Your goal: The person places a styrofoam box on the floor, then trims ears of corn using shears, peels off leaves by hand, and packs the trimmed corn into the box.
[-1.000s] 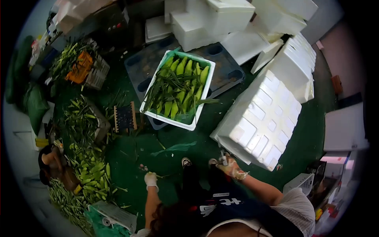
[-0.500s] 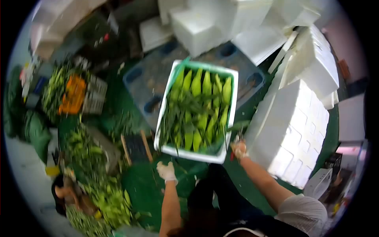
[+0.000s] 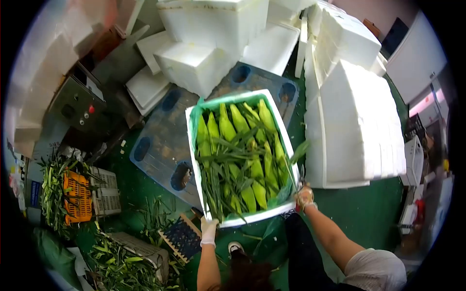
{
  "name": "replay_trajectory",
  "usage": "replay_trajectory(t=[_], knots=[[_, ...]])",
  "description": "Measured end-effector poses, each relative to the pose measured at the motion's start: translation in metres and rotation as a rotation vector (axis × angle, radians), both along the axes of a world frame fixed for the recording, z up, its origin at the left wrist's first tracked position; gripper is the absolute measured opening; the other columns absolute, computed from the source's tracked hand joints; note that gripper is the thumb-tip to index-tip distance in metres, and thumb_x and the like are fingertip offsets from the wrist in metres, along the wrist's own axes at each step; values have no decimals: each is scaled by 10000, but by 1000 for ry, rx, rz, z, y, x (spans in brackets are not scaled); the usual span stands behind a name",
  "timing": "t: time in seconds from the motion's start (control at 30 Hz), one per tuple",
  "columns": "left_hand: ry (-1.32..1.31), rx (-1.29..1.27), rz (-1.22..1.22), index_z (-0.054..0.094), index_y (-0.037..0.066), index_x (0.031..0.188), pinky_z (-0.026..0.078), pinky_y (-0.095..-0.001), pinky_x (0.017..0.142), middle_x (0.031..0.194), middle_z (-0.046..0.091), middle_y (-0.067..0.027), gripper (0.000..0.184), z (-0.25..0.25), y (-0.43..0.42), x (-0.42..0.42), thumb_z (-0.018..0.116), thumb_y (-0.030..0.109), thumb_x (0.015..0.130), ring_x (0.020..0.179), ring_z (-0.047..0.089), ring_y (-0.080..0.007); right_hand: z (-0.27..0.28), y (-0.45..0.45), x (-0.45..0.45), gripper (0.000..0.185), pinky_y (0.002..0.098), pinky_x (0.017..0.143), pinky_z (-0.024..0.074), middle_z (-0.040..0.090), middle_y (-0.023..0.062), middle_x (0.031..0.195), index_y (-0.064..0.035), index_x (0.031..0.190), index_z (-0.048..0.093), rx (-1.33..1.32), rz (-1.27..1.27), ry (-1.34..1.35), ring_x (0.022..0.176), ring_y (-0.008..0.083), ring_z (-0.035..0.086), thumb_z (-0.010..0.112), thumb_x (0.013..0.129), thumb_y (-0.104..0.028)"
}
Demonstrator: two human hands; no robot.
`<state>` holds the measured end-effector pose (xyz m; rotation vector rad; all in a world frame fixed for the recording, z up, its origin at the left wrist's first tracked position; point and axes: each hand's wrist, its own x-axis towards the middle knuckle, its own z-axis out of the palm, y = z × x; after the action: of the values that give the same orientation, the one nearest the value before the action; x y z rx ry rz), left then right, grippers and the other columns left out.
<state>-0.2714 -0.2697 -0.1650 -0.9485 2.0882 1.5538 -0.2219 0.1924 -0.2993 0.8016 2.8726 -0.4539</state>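
A white foam box (image 3: 191, 145) lined with green plastic (image 3: 196, 114) stands in front of me, tilted in view. Green ears of corn in their husks (image 3: 226, 127) fill it in rows, with loose long leaves (image 3: 233, 148) across them. My left hand (image 3: 208, 230), in a pale glove, is closed on the box's near left corner. At the near right corner, my gloved right hand (image 3: 305, 196) is closed around what look like red-handled shears (image 3: 302, 173), their metal end pointing away from me. Whether this hand also touches the box is hard to tell.
A blue-grey pallet (image 3: 160, 131) lies under and behind the box. Foam boxes (image 3: 189, 63) are piled at the back, more foam boxes (image 3: 340, 131) at right. Leaf scraps (image 3: 126, 262), a small wooden-sided stool (image 3: 182, 237) and an orange crate (image 3: 77, 196) are at left.
My left hand has gone from beside the box to its near left corner and closed on it. The view has turned, and the box appears lower and tilted the other way.
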Motion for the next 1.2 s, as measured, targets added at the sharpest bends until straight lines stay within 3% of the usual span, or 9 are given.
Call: replay_trajectory(t=[0.1,0.2,0.57,0.67,0.77,0.93,1.0,1.13,1.2], knots=[[197,-80,-34,576,11,1021,483,-354,664,824,652,-98,310,-44,-5,0,632,97,728,727,616,-227,51,-9,-15,462,402,713,538,641,170,861,-16,991,524,65,0,-175,801,331,640,710,663,-283],[132,-265,64,623,26,944,493,-423,745,886,661,-199,255,-39,13,-7,586,140,719,823,631,-362,65,-7,-20,204,397,531,494,614,150,690,-21,811,570,-124,-88,133,610,256,603,630,723,-195],[97,-233,147,644,49,908,517,-374,720,873,666,-176,227,5,42,72,591,105,694,830,657,-314,175,-34,-18,217,357,356,369,558,99,550,-39,600,572,-181,-51,-251,447,194,531,633,698,-222],[122,-322,158,631,30,890,514,-402,767,895,661,-205,212,-24,48,144,583,114,702,872,643,-351,110,40,29,217,339,443,446,609,120,606,-40,594,598,-133,338,-175,522,196,593,640,694,-228],[60,-416,152,612,33,955,501,-409,810,911,654,-221,244,-5,50,230,546,118,736,911,630,-361,130,14,102,246,351,524,480,627,122,652,-20,674,607,41,210,-284,561,206,597,671,683,-258],[55,-428,143,633,87,1013,500,-400,760,864,663,-174,312,-12,26,349,565,127,712,837,642,-330,115,10,243,318,371,579,511,635,128,687,28,806,609,-91,181,-92,585,245,603,720,638,-218],[32,-321,152,629,90,1050,504,-394,749,840,660,-174,351,6,-2,390,573,129,706,815,648,-313,177,-70,301,316,373,588,513,645,116,739,38,860,598,-359,-86,-223,615,255,607,722,627,-136],[-79,-168,2,614,84,1114,508,-388,760,917,661,-169,419,36,-84,454,588,146,700,832,647,-309,141,-100,440,158,344,507,456,605,87,692,36,732,600,-458,-137,-2,572,193,544,704,642,-42],[-5,-445,-134,566,75,1225,493,-396,826,996,644,-188,532,25,-130,492,593,191,706,902,632,-328,122,-147,518,197,319,513,482,594,63,678,-5,793,605,-429,-247,-30,571,175,549,715,657,-97]])
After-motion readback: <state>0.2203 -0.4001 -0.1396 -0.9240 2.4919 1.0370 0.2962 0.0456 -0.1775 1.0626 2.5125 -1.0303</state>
